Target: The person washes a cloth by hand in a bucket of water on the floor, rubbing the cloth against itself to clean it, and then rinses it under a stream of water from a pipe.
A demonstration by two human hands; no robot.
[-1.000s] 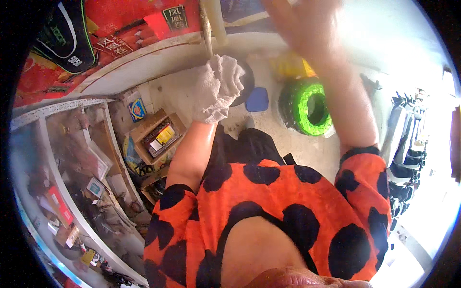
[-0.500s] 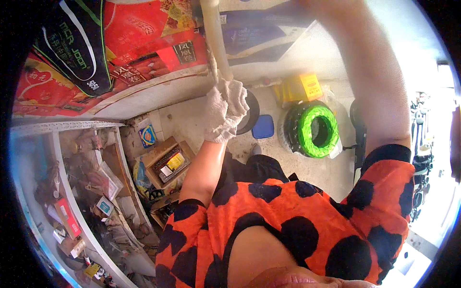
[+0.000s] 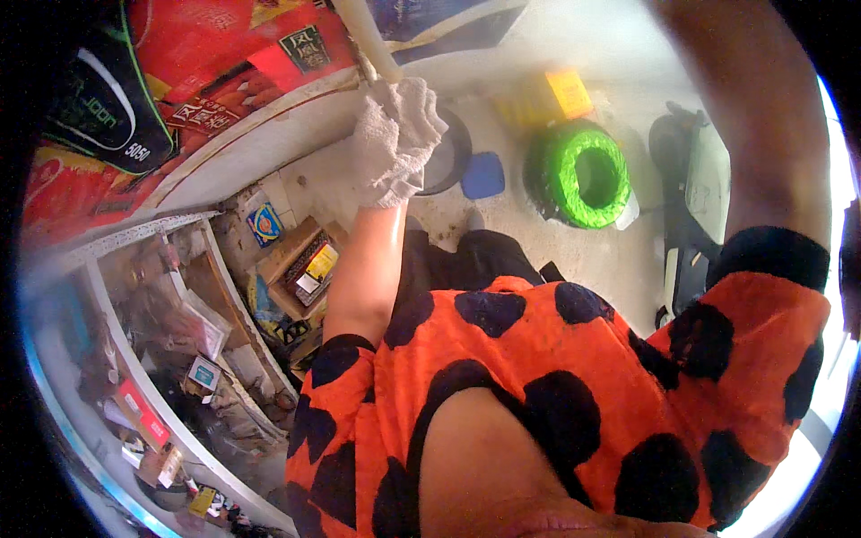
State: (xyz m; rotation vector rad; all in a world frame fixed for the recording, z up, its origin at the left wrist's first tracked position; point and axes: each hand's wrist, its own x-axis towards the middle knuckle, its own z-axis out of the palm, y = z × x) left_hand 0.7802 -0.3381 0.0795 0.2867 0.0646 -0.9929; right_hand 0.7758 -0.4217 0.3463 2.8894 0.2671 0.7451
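My left hand [image 3: 399,143], covered by a whitish cloth or knitted glove, is raised ahead of me. It is closed around the lower end of a pale, round pole [image 3: 369,40]. The pole runs up past the top edge of the picture, so its far end is hidden. My right forearm [image 3: 758,143] stretches up at the far right. The right hand lies beyond the picture's edge, and whatever it touches cannot be seen.
Red printed panels [image 3: 211,45] line the left wall above shelves [image 3: 134,350] of small packages. On the floor are an open cardboard box [image 3: 285,269], a round dark-rimmed basin [image 3: 459,148], a blue square lid [image 3: 483,175], a green-wrapped ring [image 3: 574,170] and a yellow box [image 3: 569,93].
My view has shifted, and the floor things sit higher in the picture. The right arm has swung outward to the right. My left hand keeps its hold on the pole.
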